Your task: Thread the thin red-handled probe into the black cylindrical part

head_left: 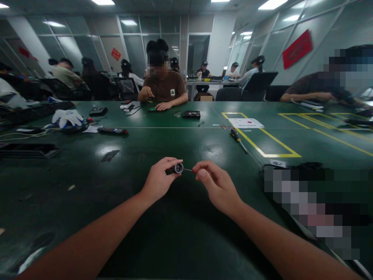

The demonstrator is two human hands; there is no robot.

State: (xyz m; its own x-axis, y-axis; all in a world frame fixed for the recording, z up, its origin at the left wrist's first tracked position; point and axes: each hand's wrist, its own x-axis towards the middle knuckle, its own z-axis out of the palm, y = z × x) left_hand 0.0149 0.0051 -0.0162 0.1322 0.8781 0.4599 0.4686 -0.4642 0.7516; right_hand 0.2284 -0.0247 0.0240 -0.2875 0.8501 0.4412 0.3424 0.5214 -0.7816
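Over the green table, my left hand (161, 178) is closed around a small dark cylinder (178, 168). Its round open end has a silvery rim and faces toward me; some parts show inside, too small to name. To the right of it, my right hand (217, 182) pinches a thin tool with a red end (194, 170), which looks like a small screwdriver. Its slim metal shaft (188, 169) points left and reaches the side of the cylinder's rim; whether it touches I cannot tell. Most of the handle is hidden by the fingers.
A yellow-and-black screwdriver (239, 140) lies beyond my right hand, near a white paper sheet (246, 123). A dark pen-shaped tool (113, 131) and white gloves (67, 118) are at left. Across the table a person (164, 85) handles a green board. A blurred-out device lies at right.
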